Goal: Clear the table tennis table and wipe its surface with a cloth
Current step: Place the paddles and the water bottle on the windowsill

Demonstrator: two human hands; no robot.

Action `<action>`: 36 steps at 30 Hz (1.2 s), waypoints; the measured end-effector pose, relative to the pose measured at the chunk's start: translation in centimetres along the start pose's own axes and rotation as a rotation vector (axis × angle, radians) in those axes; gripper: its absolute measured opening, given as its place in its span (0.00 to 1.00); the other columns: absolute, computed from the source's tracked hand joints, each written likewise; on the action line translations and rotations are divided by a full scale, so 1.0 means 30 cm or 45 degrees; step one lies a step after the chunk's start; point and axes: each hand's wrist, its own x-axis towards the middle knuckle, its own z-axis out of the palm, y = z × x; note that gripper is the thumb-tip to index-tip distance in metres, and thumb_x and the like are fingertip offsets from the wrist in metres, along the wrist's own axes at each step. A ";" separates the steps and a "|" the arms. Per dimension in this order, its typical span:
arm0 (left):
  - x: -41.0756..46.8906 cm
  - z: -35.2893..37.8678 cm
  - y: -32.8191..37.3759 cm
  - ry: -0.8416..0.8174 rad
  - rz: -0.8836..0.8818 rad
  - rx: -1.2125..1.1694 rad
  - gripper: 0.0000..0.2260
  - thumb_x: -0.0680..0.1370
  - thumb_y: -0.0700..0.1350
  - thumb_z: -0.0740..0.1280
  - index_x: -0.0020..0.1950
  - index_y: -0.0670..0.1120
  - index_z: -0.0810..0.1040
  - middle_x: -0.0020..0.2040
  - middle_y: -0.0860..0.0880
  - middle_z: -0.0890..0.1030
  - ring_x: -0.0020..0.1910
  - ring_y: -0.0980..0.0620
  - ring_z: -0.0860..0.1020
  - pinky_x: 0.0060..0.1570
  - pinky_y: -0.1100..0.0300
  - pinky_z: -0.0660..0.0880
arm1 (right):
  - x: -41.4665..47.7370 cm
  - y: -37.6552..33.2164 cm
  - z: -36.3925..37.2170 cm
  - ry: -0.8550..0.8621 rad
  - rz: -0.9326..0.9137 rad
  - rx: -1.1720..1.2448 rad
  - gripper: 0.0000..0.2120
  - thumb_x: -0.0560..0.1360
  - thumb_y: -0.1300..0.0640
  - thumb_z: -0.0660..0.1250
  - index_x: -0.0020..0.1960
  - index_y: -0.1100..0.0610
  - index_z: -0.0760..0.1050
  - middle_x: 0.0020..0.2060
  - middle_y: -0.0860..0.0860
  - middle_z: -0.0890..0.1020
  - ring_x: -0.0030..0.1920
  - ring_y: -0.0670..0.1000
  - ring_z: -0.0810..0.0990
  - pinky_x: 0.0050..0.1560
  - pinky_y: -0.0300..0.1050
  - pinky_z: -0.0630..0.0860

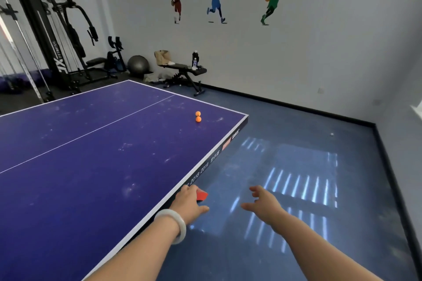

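Left grip (188, 201) looks clamped on a red flat paddle-like thing (202, 195) just off the long edge of the blue table tennis worktop (91, 155), and the right grip (262, 201) is spread apart, empty, over the floor. Only a red corner shows, poking out to the right, so can't tell its long axis tbh. Risk imo: the two orange balls (198, 116), touching near the far right corner, roll off if the worktop's bumped or wiped first.
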 end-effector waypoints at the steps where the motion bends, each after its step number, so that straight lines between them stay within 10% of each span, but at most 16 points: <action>1: 0.062 -0.004 0.010 -0.013 -0.007 -0.003 0.24 0.77 0.51 0.70 0.69 0.48 0.67 0.67 0.49 0.66 0.65 0.49 0.70 0.62 0.57 0.69 | 0.062 -0.006 -0.010 -0.015 0.014 0.005 0.33 0.74 0.55 0.73 0.75 0.56 0.63 0.70 0.55 0.71 0.66 0.54 0.73 0.54 0.42 0.71; 36: 2.221 -0.307 0.079 0.129 -0.469 -0.283 0.26 0.79 0.49 0.68 0.75 0.49 0.62 0.72 0.50 0.64 0.62 0.51 0.73 0.50 0.63 0.72 | 2.418 -0.524 -0.179 -0.503 -0.081 -0.182 0.26 0.76 0.56 0.72 0.72 0.51 0.68 0.62 0.50 0.75 0.55 0.52 0.78 0.53 0.43 0.78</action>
